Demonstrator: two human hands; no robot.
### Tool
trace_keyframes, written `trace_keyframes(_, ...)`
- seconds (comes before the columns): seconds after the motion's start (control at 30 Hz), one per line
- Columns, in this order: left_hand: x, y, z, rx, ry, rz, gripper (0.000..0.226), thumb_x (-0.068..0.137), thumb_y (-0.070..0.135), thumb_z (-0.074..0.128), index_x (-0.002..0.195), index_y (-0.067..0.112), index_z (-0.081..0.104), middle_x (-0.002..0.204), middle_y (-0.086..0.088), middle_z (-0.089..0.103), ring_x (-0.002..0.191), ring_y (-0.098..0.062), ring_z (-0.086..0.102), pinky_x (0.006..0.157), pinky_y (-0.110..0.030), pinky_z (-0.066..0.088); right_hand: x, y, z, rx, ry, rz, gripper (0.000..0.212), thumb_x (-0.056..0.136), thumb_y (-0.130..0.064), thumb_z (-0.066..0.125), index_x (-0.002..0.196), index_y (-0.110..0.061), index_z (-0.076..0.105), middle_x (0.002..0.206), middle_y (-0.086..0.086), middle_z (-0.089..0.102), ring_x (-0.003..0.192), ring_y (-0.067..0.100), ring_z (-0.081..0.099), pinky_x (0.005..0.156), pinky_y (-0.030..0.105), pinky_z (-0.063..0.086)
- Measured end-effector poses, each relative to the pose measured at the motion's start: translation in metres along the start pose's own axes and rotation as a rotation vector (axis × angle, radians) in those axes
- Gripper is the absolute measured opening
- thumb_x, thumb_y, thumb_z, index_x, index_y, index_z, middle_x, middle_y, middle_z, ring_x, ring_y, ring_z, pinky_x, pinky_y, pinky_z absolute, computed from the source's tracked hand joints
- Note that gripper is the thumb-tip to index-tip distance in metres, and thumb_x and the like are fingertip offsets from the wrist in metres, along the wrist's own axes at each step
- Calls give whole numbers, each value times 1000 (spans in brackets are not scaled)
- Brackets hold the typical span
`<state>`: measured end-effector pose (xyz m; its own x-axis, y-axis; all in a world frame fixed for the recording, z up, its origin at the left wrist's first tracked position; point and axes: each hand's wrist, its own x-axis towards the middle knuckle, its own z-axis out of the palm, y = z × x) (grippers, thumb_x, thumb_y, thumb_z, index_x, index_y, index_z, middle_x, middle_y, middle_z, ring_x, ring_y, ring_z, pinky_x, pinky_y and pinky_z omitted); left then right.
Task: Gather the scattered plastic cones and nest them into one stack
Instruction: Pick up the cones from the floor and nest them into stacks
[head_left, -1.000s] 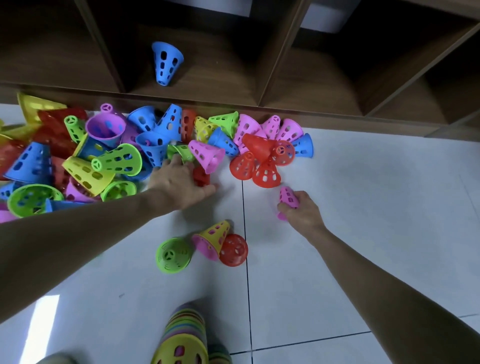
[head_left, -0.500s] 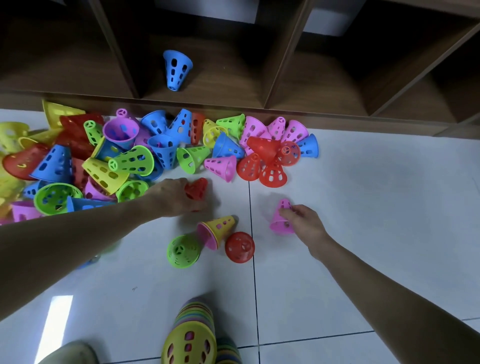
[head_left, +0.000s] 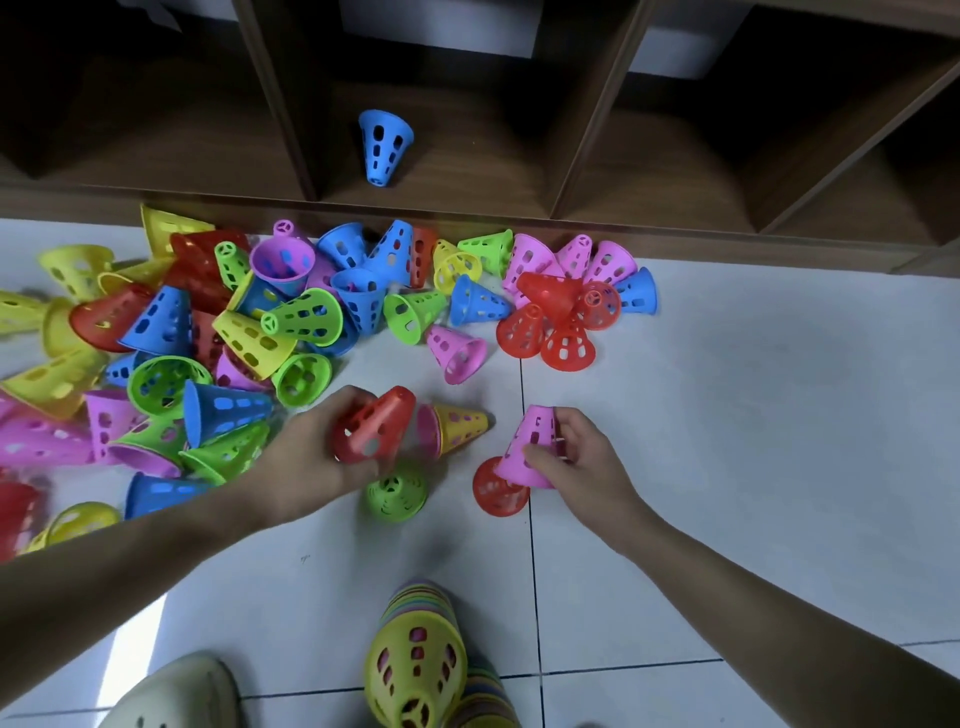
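Both of your hands had lifted since the earlier frame: your left hand (head_left: 317, 457) now gripped a red cone (head_left: 374, 423) it had pulled from the pile's edge, and your right hand (head_left: 576, 462) pinched the pink cone (head_left: 530, 449) up off the floor (head_left: 727, 441). Nearest you, below both hands, the nested stack (head_left: 415, 670) lay with a yellow cone outermost, a pale shoe (head_left: 176, 696) to its left. Just under your left hand sat a green cone (head_left: 397, 491); a second red cone (head_left: 496, 493) touched the pink one's rim. Between your hands lay a yellow cone nested over a pink one (head_left: 457, 428). Beyond your left hand spread the pile (head_left: 234, 332). Farthest off, a blue cone (head_left: 384, 145) stood on the shelf (head_left: 467, 171).
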<state>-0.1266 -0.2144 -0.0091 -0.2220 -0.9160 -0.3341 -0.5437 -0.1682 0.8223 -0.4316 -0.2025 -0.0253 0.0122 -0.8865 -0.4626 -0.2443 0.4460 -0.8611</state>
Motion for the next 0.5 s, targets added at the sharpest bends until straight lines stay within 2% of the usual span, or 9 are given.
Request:
trace_keyframes(0.1,-13,0,7,-51,0,52,47,72,28,87,110,29,60,97,11,68,85,-13,65,70,-16,50,-10,5,4,-104,-38,-67,39,79,-26,75,110,-40,57,107,-8,69,102,13,67,84,31,59)
trace_keyframes(0.23,-21,-2,16,7,-51,91,48,67,41,80,108,29,57,98,13,68,86,-14,65,69,-15,49,-18,8,7,-270,-59,-101,40,82,-17,77,112,-32,54,108,-14,66,101,-1,62,77,16,53)
trace_keyframes(0.4,-19,-16,23,60,-85,97,53,64,52,74,108,32,53,100,15,67,89,-12,67,75,-25,54,-15,11,9,-385,-93,-163,35,80,-18,77,106,-30,57,105,-16,65,103,1,61,82,14,50)
trace_keyframes(0.5,-16,-26,22,103,-98,76,56,63,54,75,112,36,55,104,18,67,96,-2,65,79,-19,54,-9,12,9,-393,-96,-186,27,84,-23,77,105,-25,61,106,-14,66,103,0,60,85,10,45)
